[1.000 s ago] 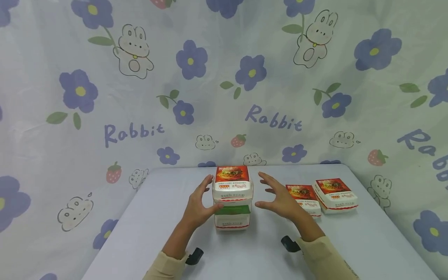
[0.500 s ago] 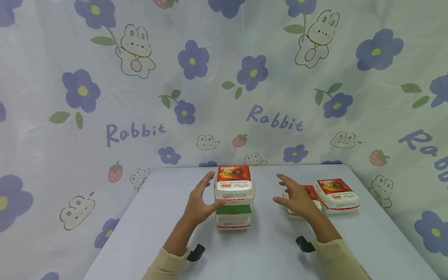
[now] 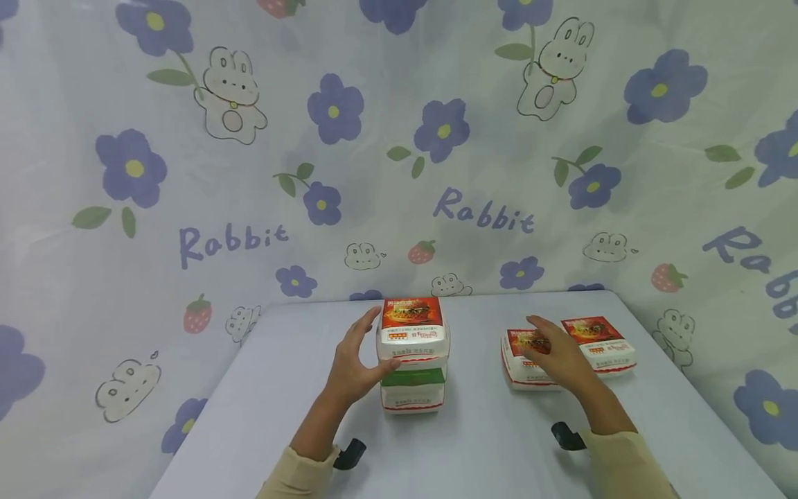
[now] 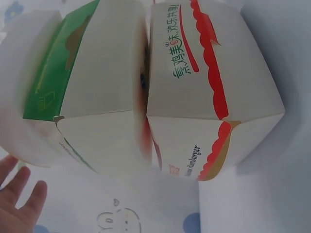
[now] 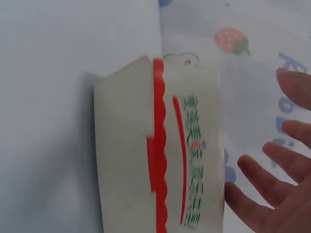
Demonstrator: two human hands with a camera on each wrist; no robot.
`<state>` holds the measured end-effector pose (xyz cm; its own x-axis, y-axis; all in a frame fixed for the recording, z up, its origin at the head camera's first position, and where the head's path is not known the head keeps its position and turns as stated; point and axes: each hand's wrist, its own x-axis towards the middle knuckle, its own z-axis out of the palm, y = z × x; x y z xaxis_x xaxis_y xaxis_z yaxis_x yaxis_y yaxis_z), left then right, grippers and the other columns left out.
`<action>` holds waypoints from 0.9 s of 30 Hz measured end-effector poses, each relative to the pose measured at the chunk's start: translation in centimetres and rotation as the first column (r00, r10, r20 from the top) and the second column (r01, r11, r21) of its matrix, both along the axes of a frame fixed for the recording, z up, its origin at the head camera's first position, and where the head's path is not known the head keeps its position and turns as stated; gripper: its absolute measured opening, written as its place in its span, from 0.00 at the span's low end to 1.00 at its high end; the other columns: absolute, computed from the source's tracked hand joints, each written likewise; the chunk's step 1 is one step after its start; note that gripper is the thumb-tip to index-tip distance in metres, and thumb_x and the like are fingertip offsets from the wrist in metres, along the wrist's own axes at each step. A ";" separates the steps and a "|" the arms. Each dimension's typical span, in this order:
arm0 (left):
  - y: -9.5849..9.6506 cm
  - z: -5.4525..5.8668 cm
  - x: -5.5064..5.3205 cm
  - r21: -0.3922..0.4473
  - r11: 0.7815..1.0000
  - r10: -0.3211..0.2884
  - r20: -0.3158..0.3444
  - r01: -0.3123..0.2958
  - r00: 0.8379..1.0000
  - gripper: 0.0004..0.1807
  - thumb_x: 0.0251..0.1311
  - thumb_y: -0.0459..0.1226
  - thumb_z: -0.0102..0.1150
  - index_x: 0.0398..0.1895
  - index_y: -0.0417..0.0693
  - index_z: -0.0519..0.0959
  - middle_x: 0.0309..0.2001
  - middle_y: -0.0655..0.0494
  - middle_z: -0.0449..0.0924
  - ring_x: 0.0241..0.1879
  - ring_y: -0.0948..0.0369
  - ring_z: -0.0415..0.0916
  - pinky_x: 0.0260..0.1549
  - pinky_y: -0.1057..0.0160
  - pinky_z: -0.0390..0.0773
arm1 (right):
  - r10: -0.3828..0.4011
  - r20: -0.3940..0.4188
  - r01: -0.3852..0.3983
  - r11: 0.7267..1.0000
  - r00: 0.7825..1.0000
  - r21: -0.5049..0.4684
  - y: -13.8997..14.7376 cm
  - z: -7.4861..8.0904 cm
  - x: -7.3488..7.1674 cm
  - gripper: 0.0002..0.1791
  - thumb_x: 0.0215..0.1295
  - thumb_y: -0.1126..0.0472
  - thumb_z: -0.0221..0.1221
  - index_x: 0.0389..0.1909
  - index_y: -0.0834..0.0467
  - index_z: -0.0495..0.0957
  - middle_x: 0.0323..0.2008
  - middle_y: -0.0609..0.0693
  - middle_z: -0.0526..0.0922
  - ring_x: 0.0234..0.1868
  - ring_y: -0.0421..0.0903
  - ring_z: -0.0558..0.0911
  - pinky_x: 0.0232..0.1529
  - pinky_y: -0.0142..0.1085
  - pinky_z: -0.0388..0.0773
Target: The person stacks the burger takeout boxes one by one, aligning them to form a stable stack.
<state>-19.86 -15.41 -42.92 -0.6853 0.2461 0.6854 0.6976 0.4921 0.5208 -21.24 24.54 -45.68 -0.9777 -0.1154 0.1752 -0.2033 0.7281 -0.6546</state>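
Note:
A stack of white burger boxes stands mid-table. Its top burger box (image 3: pixel 413 344) has a red lid picturing a burger, and a green band (image 3: pixel 413 376) shows below, over the lowest burger box (image 3: pixel 413 400). Beside the stack's left side is my left hand (image 3: pixel 352 367), thumb extended in front and fingers spread; in the left wrist view its fingertips show just apart from the boxes. My right hand (image 3: pixel 561 357) hovers over the nearer right-hand burger box (image 3: pixel 525 378), overlapping its lid. In the right wrist view the fingers are spread, one fingertip right at that box's upper edge.
Another burger box (image 3: pixel 614 360) sits behind and to the right of the one under my right hand. A white cloth covers the table (image 3: pixel 474 443). At the table's far edge hangs a curtain (image 3: pixel 374 159) printed with flowers and rabbits.
My right hand has moved away from the stack to the right and is now over the nearer right-hand burger box. The left hand has stayed beside the stack, which stands where it was.

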 end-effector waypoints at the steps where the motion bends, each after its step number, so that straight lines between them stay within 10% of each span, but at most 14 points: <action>1: 0.0 0.1 0.0 0.000 1.000 -0.007 0.001 0.007 1.000 0.49 0.50 0.50 0.71 0.75 0.54 0.59 0.69 0.50 0.64 0.64 0.48 0.66 0.55 0.40 0.72 | -0.009 0.006 0.009 1.000 1.000 0.011 0.4 -0.1 0.0 0.41 0.63 0.48 0.64 0.74 0.55 0.58 0.70 0.63 0.62 0.67 0.64 0.64 0.61 0.64 0.62; 15: 0.2 0.2 -0.2 -0.005 1.000 -0.023 0.014 0.023 1.000 0.48 0.50 0.50 0.71 0.74 0.50 0.60 0.69 0.56 0.65 0.66 0.53 0.64 0.57 0.42 0.71 | -0.038 0.158 0.030 0.998 0.987 0.055 1.1 -1.1 0.3 0.50 0.53 0.42 0.69 0.73 0.55 0.60 0.74 0.63 0.52 0.71 0.69 0.49 0.61 0.71 0.52; 27: 0.0 0.3 0.1 0.006 1.000 -0.007 0.005 0.006 1.000 0.48 0.50 0.52 0.70 0.73 0.49 0.61 0.69 0.52 0.65 0.65 0.51 0.65 0.56 0.40 0.71 | 0.012 0.087 -0.018 0.998 0.996 0.062 0.6 -1.7 0.4 0.34 0.68 0.54 0.59 0.73 0.55 0.61 0.72 0.63 0.57 0.70 0.67 0.56 0.59 0.63 0.65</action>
<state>-19.73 -15.37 -42.62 -0.6874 0.2464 0.6832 0.6979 0.4844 0.5275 -20.83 25.19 -47.39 -0.9870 -0.1382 0.0824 -0.1592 0.7657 -0.6231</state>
